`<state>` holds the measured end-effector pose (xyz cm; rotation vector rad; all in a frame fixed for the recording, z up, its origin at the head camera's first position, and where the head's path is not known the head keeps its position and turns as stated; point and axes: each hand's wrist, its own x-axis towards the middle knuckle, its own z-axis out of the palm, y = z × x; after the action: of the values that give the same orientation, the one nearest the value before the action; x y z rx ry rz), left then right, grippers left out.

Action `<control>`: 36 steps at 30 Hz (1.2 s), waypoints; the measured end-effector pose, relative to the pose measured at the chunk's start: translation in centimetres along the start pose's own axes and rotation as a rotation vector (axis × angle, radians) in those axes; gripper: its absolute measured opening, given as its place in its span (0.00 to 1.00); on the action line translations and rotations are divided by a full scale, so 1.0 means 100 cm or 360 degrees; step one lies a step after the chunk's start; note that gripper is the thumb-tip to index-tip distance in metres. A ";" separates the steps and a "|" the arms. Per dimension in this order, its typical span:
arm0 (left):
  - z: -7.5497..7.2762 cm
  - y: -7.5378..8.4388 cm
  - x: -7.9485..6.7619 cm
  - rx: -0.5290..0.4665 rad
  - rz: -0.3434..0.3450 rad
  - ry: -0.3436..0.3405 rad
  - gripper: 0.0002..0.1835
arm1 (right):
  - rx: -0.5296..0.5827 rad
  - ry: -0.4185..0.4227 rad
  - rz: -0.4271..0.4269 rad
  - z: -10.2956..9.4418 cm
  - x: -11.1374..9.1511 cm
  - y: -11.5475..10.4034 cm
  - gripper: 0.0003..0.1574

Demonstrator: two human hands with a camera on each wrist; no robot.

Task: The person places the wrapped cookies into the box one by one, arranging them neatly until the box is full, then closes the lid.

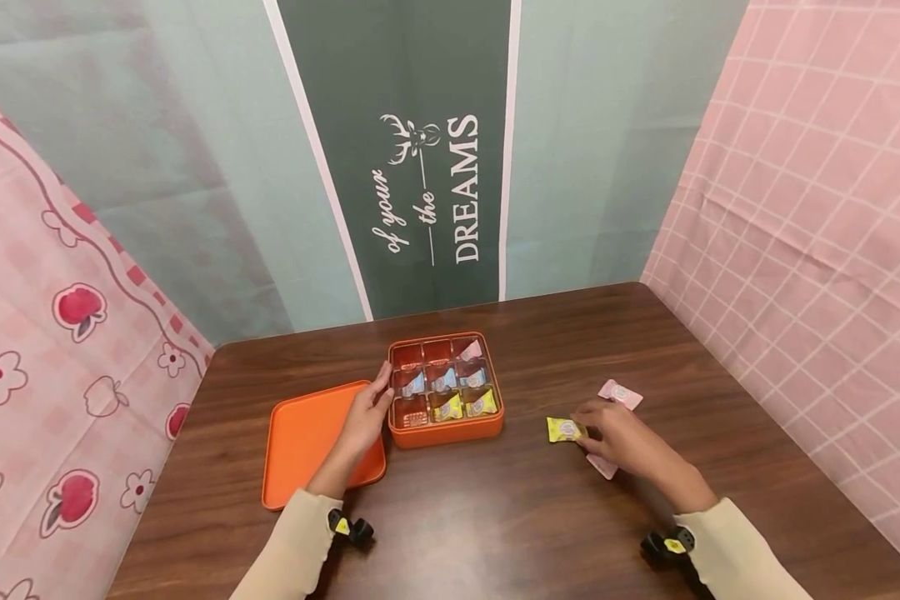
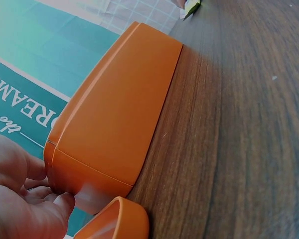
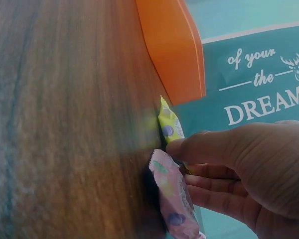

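With its fingertips, my right hand (image 1: 624, 440) pinches a small yellow wrapped candy (image 1: 562, 429) low over the table. Two pink wrapped candies lie by that hand, one (image 1: 621, 394) beyond it and one (image 1: 602, 466) partly under it; a pink one (image 3: 175, 199) shows close up in the right wrist view. My left hand (image 1: 363, 419) rests its fingers against the left side of an orange divided box (image 1: 447, 432). Inside, a pink candy (image 1: 471, 350) sits at back right, blue candies (image 1: 443, 380) fill the middle row, and yellow candies (image 1: 447, 407) occupy the front middle and right compartments.
An orange lid (image 1: 307, 442) lies left of the box, partly beneath my left forearm. The brown wooden table (image 1: 487, 508) meets a green printed curtain (image 1: 435, 50) at the back. Patterned pink cloths (image 1: 817, 208) hang at both sides.
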<state>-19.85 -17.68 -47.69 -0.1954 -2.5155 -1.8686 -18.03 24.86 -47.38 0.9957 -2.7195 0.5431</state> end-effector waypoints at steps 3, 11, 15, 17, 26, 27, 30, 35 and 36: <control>0.000 0.001 0.000 0.0002 -0.0013 -0.0004 0.28 | 0.0012 0.0020 -0.0015 0.000 0.000 0.000 0.16; -0.001 0.001 0.001 0.0017 0.0027 0.0008 0.28 | 0.0014 0.0071 -0.0043 0.002 0.002 -0.004 0.15; -0.002 0.002 0.001 0.0028 0.0022 0.0011 0.28 | 0.0024 0.0069 -0.0008 0.004 0.003 -0.007 0.16; -0.002 0.003 0.001 0.0028 0.0008 0.0005 0.28 | 0.0024 0.0073 0.0017 0.004 0.003 -0.007 0.18; -0.001 0.004 0.001 0.0022 -0.0011 0.0001 0.28 | 0.0071 0.0102 0.0066 0.005 0.009 -0.011 0.19; -0.001 0.004 0.001 0.0027 -0.0011 0.0002 0.28 | 0.0076 0.0113 0.0059 0.005 0.010 -0.012 0.19; -0.001 0.003 0.000 0.0027 -0.0005 0.0000 0.28 | 0.0070 0.0154 0.0031 0.005 0.012 -0.012 0.19; -0.001 0.002 0.000 0.0030 -0.0025 0.0003 0.28 | 0.0055 0.0184 0.0001 0.003 0.014 -0.014 0.19; -0.001 0.002 0.000 0.0031 -0.0031 0.0005 0.28 | 0.0053 0.0183 -0.0001 0.003 0.015 -0.014 0.19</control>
<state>-19.88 -17.70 -47.52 -0.1685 -2.5415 -1.8487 -18.22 22.86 -46.80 0.9426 -2.6170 0.6279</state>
